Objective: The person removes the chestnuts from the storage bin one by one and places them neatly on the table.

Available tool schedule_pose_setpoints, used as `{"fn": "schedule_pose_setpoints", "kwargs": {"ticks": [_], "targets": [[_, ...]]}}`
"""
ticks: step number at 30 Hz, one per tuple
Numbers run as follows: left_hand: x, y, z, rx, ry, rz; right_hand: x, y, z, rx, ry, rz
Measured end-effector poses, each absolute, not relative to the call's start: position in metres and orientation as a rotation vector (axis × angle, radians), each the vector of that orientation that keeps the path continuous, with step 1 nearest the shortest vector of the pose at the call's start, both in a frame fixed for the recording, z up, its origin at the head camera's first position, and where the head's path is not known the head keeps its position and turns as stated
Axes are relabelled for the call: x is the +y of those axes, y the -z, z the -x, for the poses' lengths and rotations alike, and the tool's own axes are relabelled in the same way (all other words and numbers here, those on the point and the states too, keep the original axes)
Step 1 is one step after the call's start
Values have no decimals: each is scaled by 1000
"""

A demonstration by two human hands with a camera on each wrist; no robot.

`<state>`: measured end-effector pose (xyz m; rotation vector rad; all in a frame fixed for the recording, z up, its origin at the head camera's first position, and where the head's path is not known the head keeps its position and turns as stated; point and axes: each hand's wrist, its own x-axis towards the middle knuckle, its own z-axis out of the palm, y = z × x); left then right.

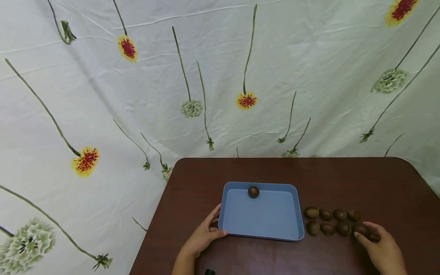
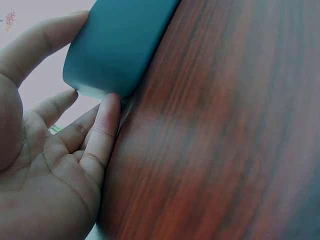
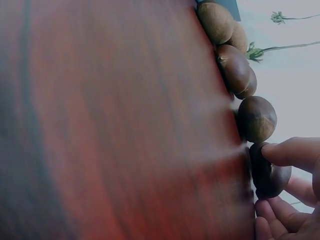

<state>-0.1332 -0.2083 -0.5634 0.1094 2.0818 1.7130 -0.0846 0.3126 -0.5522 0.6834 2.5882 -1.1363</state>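
Note:
A shallow blue tray [image 1: 261, 215] lies on the table, with a single brown chestnut [image 1: 253, 192] near its far wall. My left hand [image 1: 203, 235] grips the tray's near-left corner, thumb at the front edge and fingers along the left side. To the right of the tray are two short rows of chestnuts [image 1: 340, 214], several in all. At the right end of the front row, my right hand [image 1: 383, 244] holds a dark chestnut [image 3: 272, 172] between thumb and fingers, right beside its neighbour [image 3: 257, 119].
The dark brown wooden table [image 1: 330, 175] has rounded far corners. Behind it hangs a pale cloth [image 1: 220, 49] printed with flowers. A small black object [image 1: 209, 272] shows at the bottom edge of the head view, near my left forearm.

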Motion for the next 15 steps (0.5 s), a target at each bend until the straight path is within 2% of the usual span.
{"fn": "schedule_pose_setpoints", "kwargs": {"ticks": [15], "targets": [[-208,565,134,2085,-1717,-112,316,553,85,2549,1114,-629]]}}
